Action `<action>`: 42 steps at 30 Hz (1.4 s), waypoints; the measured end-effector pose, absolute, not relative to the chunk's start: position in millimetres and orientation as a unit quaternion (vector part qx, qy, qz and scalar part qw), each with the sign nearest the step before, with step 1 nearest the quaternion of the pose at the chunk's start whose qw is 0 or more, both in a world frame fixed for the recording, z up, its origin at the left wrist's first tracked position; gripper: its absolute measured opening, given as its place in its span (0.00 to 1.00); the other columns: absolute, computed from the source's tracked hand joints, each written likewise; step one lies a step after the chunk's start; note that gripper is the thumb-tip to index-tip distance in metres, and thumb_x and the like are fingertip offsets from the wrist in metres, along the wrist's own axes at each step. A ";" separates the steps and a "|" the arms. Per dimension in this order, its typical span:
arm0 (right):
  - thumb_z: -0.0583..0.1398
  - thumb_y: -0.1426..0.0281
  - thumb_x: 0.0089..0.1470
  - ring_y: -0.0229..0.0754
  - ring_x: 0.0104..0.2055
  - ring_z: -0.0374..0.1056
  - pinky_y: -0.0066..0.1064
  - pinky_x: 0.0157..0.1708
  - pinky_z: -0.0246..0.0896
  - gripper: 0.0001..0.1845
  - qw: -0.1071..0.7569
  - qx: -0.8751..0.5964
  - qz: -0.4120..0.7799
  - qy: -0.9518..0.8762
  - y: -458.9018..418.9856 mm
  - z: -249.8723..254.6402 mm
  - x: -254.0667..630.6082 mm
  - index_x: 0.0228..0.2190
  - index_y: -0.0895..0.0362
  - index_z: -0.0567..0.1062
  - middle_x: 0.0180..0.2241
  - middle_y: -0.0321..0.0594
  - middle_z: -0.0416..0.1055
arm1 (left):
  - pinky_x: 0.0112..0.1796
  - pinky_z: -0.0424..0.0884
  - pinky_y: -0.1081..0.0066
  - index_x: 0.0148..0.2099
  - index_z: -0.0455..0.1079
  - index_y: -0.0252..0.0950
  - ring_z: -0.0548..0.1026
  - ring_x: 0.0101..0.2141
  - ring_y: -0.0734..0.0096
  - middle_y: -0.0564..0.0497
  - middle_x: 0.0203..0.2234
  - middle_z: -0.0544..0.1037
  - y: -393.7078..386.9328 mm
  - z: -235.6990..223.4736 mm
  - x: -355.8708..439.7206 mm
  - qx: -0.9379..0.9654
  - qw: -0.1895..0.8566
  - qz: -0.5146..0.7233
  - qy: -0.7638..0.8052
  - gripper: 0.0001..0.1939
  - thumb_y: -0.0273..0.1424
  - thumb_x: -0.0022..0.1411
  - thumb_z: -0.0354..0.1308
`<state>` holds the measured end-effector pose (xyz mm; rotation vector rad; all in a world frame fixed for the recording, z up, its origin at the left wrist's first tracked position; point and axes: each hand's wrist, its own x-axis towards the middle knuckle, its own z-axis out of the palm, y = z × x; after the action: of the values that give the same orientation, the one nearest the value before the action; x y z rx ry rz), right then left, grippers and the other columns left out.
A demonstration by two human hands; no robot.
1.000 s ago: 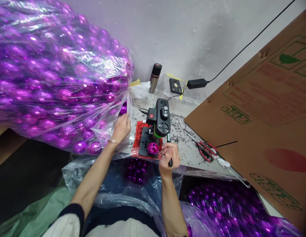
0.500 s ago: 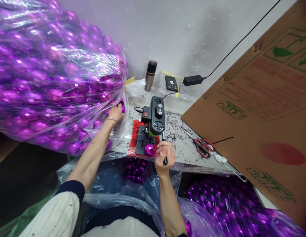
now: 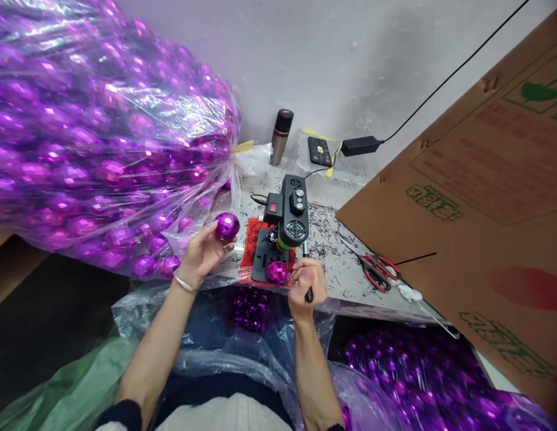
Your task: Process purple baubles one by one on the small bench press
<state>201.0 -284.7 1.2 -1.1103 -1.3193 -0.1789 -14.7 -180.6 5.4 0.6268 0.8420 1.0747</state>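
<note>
My left hand is closed round a shiny purple faceted ball, held just in front of the big clear bag of purple balls. My right hand grips the black lever handle of a small black bench drill. A second purple ball sits on the drill's black base, just left of my right hand. A red mat lies under the base.
Red-handled scissors lie on the shaving-strewn table at the right. A large cardboard sheet leans at the right. A flask, a remote and a power adapter stand at the back. Bags of purple balls lie below.
My left hand drew a purple ball out of the big bag's opening and brought it back toward the drill. My right hand stayed on the lever.
</note>
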 end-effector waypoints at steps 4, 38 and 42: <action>0.52 0.74 0.69 0.38 0.29 0.68 0.33 0.31 0.62 0.19 0.646 -0.482 -0.080 -0.586 -284.3 2.7 202.4 0.25 0.52 0.66 0.24 0.32 0.66 | 0.28 0.77 0.71 0.46 0.77 0.33 0.83 0.33 0.64 0.43 0.37 0.84 -202.4 -14.6 11.0 0.187 0.796 0.450 0.359 0.16 0.41 0.66 0.66; 0.51 0.76 0.68 0.37 0.29 0.68 0.32 0.30 0.62 0.17 0.637 -0.478 -0.081 -0.600 -286.2 6.2 203.6 0.27 0.52 0.66 0.25 0.32 0.67 | 0.26 0.73 0.78 0.56 0.75 0.38 0.80 0.26 0.75 0.51 0.35 0.84 -198.8 -44.3 41.9 0.294 0.749 0.421 0.419 0.25 0.34 0.58 0.73; 0.51 0.75 0.68 0.37 0.29 0.68 0.32 0.31 0.61 0.17 0.633 -0.482 -0.080 -0.601 -286.9 5.5 203.6 0.26 0.52 0.66 0.25 0.32 0.66 | 0.25 0.71 0.77 0.59 0.75 0.38 0.81 0.29 0.70 0.51 0.36 0.84 -201.8 -42.1 47.2 0.385 0.698 0.400 0.452 0.30 0.37 0.56 0.75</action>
<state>203.6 -286.9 5.5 -1.1030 -1.3743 -0.1828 47.2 -201.8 -42.1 0.8570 1.0077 0.8912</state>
